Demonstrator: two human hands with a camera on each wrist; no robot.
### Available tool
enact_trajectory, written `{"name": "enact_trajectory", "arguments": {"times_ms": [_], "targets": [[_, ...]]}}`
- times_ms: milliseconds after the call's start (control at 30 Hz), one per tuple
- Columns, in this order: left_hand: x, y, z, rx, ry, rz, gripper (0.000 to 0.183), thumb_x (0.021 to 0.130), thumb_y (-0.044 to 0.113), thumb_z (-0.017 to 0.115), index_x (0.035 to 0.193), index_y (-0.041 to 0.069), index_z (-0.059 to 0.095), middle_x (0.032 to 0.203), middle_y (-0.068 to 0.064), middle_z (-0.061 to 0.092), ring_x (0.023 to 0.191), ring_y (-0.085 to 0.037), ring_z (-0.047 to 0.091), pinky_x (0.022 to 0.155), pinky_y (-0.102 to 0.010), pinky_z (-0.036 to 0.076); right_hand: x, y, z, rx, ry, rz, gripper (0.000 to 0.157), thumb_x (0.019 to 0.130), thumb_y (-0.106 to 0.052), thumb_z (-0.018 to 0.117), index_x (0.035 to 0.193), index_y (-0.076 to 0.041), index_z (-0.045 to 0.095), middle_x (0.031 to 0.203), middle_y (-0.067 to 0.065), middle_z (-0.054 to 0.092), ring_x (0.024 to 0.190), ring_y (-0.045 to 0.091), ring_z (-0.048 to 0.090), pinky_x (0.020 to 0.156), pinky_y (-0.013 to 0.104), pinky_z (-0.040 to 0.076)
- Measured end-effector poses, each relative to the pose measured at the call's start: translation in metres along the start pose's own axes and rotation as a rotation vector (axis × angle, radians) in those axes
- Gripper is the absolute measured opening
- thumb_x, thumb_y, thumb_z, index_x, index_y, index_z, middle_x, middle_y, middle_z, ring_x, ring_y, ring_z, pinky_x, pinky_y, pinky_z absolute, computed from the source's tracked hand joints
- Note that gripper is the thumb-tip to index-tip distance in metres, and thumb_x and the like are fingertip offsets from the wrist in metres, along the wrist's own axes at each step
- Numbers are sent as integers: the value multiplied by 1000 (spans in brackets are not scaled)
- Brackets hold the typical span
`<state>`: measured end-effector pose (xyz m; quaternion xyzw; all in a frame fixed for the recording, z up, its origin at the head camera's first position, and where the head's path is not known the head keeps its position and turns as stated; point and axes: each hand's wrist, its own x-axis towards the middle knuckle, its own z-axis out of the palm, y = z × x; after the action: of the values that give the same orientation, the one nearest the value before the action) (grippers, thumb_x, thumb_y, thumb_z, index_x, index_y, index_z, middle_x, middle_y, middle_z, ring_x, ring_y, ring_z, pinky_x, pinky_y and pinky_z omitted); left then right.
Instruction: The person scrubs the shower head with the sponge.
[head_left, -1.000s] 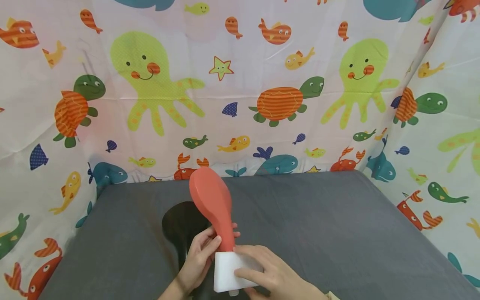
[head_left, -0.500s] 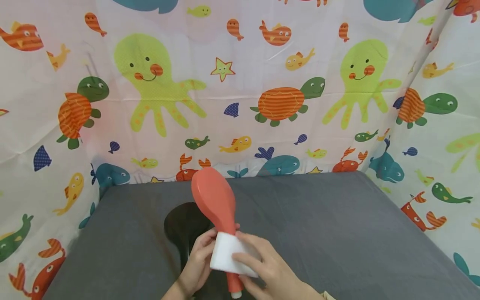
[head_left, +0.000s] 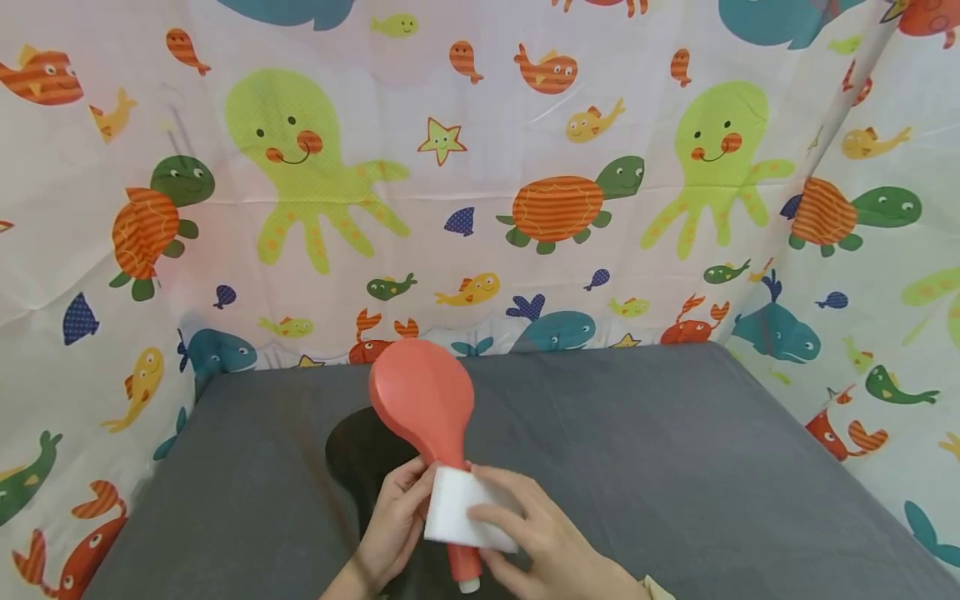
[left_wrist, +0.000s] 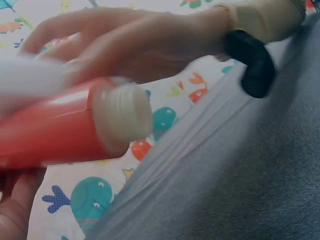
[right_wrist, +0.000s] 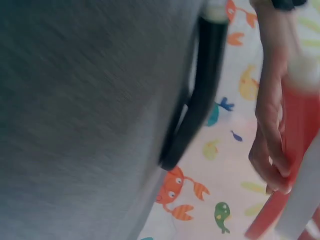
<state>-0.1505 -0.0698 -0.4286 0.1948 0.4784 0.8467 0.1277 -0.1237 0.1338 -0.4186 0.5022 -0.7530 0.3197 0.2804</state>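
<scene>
A red handheld shower head [head_left: 423, 396] is held up above the table, its round head away from me and its handle toward me. My left hand [head_left: 393, 518] grips the handle near the neck from the left side. My right hand [head_left: 551, 537] holds a white sponge block [head_left: 467, 510] against the handle, fingers over its right side. Below the sponge, the handle's end sticks out. In the left wrist view, that end carries a pale threaded connector [left_wrist: 125, 112]. The sponge hides the middle of the handle.
A black shower head [head_left: 360, 450] lies on the grey-covered table [head_left: 637, 450] beneath my left hand, partly hidden by it. A white curtain [head_left: 465, 108] printed with sea animals hangs behind the table and along both sides.
The sponge has moved up the handle from the lower end toward the neck, baring the red end. The shower head has turned, and its broad round side shows more now.
</scene>
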Motion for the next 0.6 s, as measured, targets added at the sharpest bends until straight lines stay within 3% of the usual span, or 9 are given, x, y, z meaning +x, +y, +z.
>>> {"name": "enact_trajectory", "arguments": {"times_ms": [167,267,367,433,600], "targets": [[-4,-5,4,58,-43,-33,24,98,8,44,113,5,62,101,-4,65,89,-12,61,78,-28,51,17,8,-1,49,84,229,40,91,-17,59,127,-6,47,138,18,33,117,29,44,78,38,51],[-4,-6,6,89,-44,-37,23,97,7,46,112,6,64,99,-3,66,86,-11,62,76,-28,52,19,6,-3,59,91,286,43,92,-18,57,132,-7,45,140,16,31,118,29,42,77,38,51],[-3,-6,6,80,-32,21,23,95,3,47,108,8,66,97,-2,66,84,-10,61,74,-26,52,14,0,-3,33,82,220,42,92,-19,57,131,-6,47,138,19,33,117,29,43,80,38,50],[-1,-5,5,58,-20,57,24,95,1,46,107,9,66,96,-2,67,85,-11,62,72,-25,51,8,-5,-3,4,62,123,40,91,-19,57,128,-5,50,135,22,36,117,30,43,84,39,47],[2,2,0,-5,-16,110,30,98,0,39,123,-4,54,111,-17,64,103,-27,61,84,-32,51,-3,-12,-4,-38,-53,-136,35,91,-22,60,121,-4,55,130,23,45,118,29,44,91,38,41]]}}
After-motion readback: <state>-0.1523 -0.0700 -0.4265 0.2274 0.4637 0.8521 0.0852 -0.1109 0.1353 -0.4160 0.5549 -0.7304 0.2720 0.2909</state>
